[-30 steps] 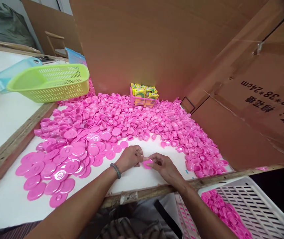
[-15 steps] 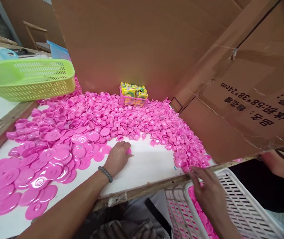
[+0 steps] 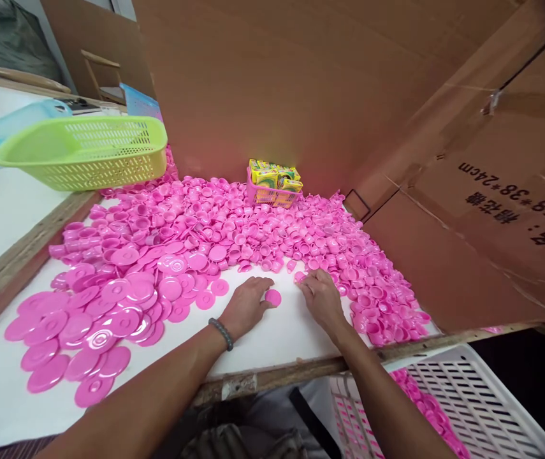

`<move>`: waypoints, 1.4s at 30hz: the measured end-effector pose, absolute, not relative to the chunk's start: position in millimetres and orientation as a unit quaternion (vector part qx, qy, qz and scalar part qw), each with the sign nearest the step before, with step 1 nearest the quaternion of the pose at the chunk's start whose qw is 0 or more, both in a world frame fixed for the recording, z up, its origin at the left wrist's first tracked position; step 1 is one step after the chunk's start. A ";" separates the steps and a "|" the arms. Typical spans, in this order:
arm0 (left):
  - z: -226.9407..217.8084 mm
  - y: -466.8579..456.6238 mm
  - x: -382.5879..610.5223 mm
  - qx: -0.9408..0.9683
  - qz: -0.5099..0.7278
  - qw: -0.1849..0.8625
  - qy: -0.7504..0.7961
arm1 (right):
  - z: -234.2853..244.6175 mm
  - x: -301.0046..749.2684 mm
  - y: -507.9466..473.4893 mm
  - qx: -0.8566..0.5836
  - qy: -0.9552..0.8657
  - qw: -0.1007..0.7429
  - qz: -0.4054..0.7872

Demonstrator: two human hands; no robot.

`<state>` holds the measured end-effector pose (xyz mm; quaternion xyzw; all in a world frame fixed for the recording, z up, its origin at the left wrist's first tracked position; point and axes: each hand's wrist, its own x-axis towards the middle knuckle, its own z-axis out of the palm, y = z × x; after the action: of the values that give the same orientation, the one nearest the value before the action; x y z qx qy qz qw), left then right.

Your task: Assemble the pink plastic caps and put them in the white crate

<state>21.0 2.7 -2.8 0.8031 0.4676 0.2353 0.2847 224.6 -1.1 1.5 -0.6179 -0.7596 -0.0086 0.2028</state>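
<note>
My left hand (image 3: 246, 305) lies open on the white table (image 3: 272, 331), and its fingertips touch a small pink saucer (image 3: 273, 297). My right hand (image 3: 319, 297) reaches to the edge of the heap of small pink cups (image 3: 262, 236). Its fingertips are pinched on one small pink cup (image 3: 299, 276). To the left of my left hand lies a spread of larger pink discs (image 3: 104, 306). A bead bracelet is on my left wrist.
A green basket (image 3: 85, 153) and a blue one (image 3: 4, 131) stand at the far left. A small pink basket of yellow boxes (image 3: 275, 182) sits at the back. Cardboard walls (image 3: 396, 127) close the back and right. A white crate (image 3: 468, 408) with pink pieces is below the table edge, right.
My right hand came back from the white crate to the cup heap on the table. My left hand has drawn a small saucer out onto the bare table.
</note>
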 end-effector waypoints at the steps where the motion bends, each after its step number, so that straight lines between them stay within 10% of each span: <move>1: -2.6 2.6 22.4 0.805 0.234 0.284 0.466 | 2.5 220.4 -4.6 -0.608 -0.768 0.203 0.006; 22: -4.5 3.2 34.8 0.906 0.154 0.129 0.373 | -0.5 212.9 15.7 -0.627 -0.751 0.207 -0.006; 42: -3.3 -9.3 33.3 0.842 0.236 0.292 0.388 | 19.9 217.0 -46.9 -0.595 -0.749 0.270 0.110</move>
<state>33.3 -9.3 -3.3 0.8416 0.3882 0.2364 0.2918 217.0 -46.9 19.9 -0.5947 -0.7493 0.1097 0.2698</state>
